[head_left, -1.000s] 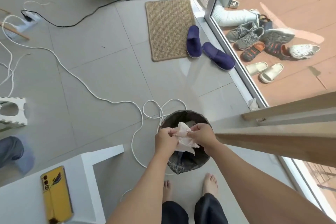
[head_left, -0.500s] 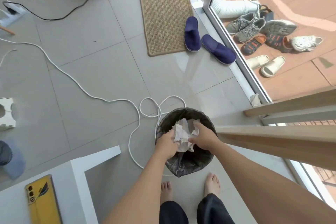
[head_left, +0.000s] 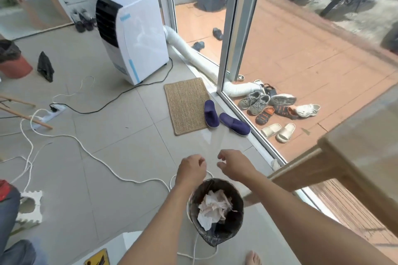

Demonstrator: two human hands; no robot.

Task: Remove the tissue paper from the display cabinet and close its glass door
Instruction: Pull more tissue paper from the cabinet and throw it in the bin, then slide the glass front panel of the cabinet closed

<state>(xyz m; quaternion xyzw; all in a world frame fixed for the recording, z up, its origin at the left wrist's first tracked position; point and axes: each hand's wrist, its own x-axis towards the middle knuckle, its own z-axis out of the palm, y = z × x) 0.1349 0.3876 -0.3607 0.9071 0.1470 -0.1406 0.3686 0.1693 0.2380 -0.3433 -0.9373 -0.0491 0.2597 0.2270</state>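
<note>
1. The tissue (head_left: 213,207) now lies crumpled inside the bin (head_left: 216,211), resting on the dark liner; half a second ago both hands were pressing it down into the bin, and a second ago they held it just above the rim.
2. The left hand (head_left: 190,171) has lifted clear and hangs above the far rim of the bin, fingers curled loosely, holding nothing.
3. The right hand (head_left: 233,164) is likewise raised beyond the bin, fingers spread apart and empty, just beside the left hand but not touching it.
4. The view has tipped up: the cooler (head_left: 133,34) and the mat (head_left: 186,105) far beyond the bin are now in sight, which suggests the person is straightening away from the bin.
5. Judged from this, the removal half of the task looks finished: the tissue is discarded and both hands are free.
6. A wooden frame (head_left: 336,163) juts in to the right of the bin; whether it belongs to the cabinet cannot be told, and no glass door can be made out there.
7. The door closing is likely what remains, so the next move probably calls for turning from the bin toward the cabinet.
</note>
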